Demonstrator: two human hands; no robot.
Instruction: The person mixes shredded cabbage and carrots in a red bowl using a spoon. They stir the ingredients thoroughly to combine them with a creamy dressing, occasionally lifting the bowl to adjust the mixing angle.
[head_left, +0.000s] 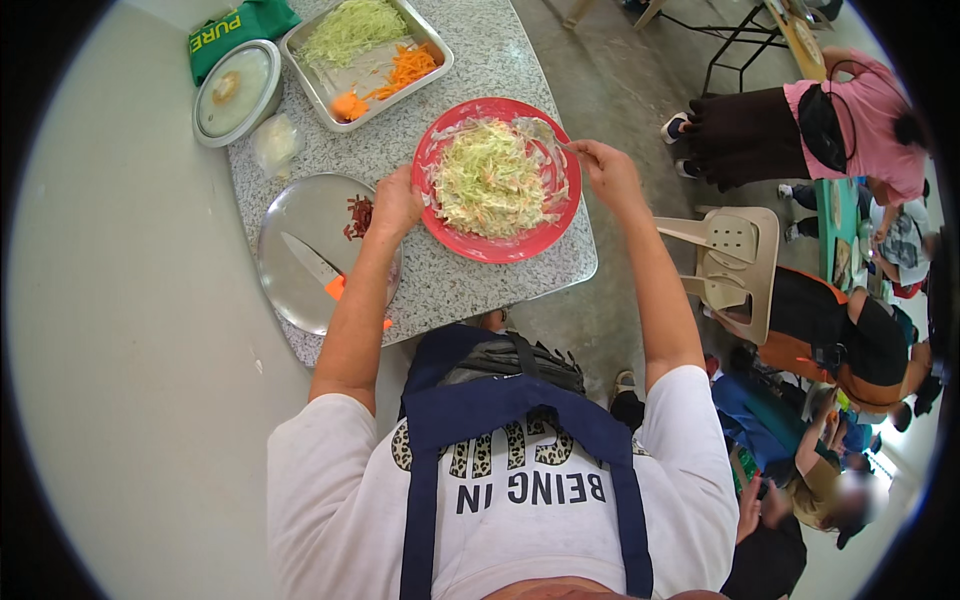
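Observation:
A red bowl (517, 253) holds shredded cabbage and carrot (491, 180) coated in a white dressing. My left hand (397, 201) grips the bowl's left rim. On the bowl's right side, my right hand (607, 171) holds the handle of a metal utensil (546, 133), whose far end lies in the mix. Beneath my left forearm is a round metal tray (289, 217) with a knife (309, 259) and small dark red pieces (358, 217) on it. A rectangular metal pan (326, 112) beyond holds shredded cabbage (356, 30) and carrot (409, 71).
A lidded container (236, 94), a green pack (240, 34) and a small plastic bag (275, 145) stand near the wall on the speckled tabletop (480, 289). A beige plastic chair (757, 247) is at the right. Several people are farther right around other tables.

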